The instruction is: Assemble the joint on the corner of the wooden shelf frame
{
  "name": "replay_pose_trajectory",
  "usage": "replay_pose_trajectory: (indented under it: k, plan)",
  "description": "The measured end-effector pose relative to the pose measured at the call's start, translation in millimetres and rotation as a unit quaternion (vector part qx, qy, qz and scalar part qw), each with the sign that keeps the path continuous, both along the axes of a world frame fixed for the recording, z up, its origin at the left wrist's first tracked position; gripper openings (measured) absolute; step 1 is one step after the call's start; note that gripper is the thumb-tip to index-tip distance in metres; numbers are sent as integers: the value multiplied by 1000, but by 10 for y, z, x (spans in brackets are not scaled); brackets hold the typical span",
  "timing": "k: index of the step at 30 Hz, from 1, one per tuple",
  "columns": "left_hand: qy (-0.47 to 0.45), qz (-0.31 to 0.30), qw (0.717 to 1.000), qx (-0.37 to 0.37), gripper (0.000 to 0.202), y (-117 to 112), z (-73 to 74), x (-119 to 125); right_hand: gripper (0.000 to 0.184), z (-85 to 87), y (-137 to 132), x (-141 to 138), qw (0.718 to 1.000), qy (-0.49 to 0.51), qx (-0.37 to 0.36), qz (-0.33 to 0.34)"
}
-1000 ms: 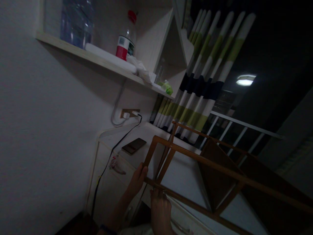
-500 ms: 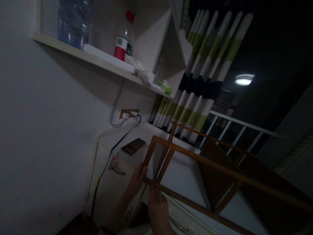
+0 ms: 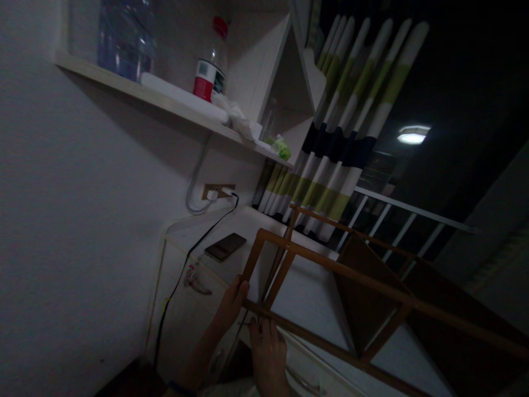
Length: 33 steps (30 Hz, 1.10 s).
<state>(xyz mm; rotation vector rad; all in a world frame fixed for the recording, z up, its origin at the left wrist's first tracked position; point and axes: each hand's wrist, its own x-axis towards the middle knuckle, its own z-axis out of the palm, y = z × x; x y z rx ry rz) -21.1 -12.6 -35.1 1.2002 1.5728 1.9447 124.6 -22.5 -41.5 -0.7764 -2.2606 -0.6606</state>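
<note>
Dim view. Left hand point(image 3: 231, 304) clasps the corner post of the wooden rack point(image 3: 330, 286), which lies tilted over the white table point(image 3: 198, 226). Right hand point(image 3: 268, 358) fingertips touch the lower rail, apparently pinching it. Phone point(image 3: 225, 246) on the table, near the rack.

Dim, grainy, tilted view; the only bright spot is a ceiling lamp point(image 3: 413, 135), with deep shadow at right.

Hands: 2, left hand point(image 3: 231, 300) and right hand point(image 3: 268, 358), lower centre. Wooden frame point(image 3: 330, 264): 1, centre right. Phone point(image 3: 225, 246): 1. Bottles, upper left: 2, large water jug point(image 3: 124, 36), red-label bottle point(image 3: 209, 66). Ceiling light point(image 3: 413, 134): 1. Striped curtain point(image 3: 347, 127): 1.
</note>
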Motion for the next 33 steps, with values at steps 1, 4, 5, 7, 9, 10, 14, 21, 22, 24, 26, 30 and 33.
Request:
replay_pose_trajectory:
  k: [1, 4, 5, 7, 9, 10, 14, 21, 22, 24, 26, 30, 33]
  plan:
    - [-4, 3, 1000, -1, 34, 3, -6, -1, 40, -20, 13, 3, 1000, -2, -8, -7]
    - [-12, 2, 1000, -3, 33, 7, -24, -1, 30, -87, 53, -1, 999, 4, -40, -11]
    - [-14, -3, 1000, -4, 33, 7, -28, 0, 27, -105, 63, -6, 999, 6, -52, -3]
    - [-21, -9, 1000, -5, 34, 8, -31, 4, 21, -127, 73, -19, 997, 15, -70, 13]
    - [-28, -8, 1000, -5, 36, 11, -28, 8, 15, -126, 71, -31, 996, 42, -76, 23]
    - [-30, -6, 1000, -4, 36, 13, -24, 9, 13, -120, 66, -35, 995, 58, -75, 28]
    - [-20, -14, 1000, 9, 34, 11, 5, 14, 20, -85, 49, -40, 991, 86, -94, 41]
    - [0, -19, 1000, 1, 33, -31, 49, 24, 16, -40, 5, -53, 958, 179, -220, 33]
    - [2, -17, 1000, -1, 34, -33, 50, 26, 14, -30, -4, -55, 943, 204, -260, 35]
    - [1, -15, 1000, 2, 34, -31, 48, 27, 12, -11, -17, -58, 911, 255, -323, 37]
    - [-8, -18, 1000, 12, 33, -23, 45, 28, 16, 3, -22, -57, 887, 290, -358, 32]
    - [-13, -25, 999, 21, 34, -9, 50, 30, 24, 26, -15, -56, 855, 319, -410, 3]
    - [-13, -22, 999, 23, 35, -14, 64, 38, 28, 35, 2, -82, 822, 328, -465, 15]
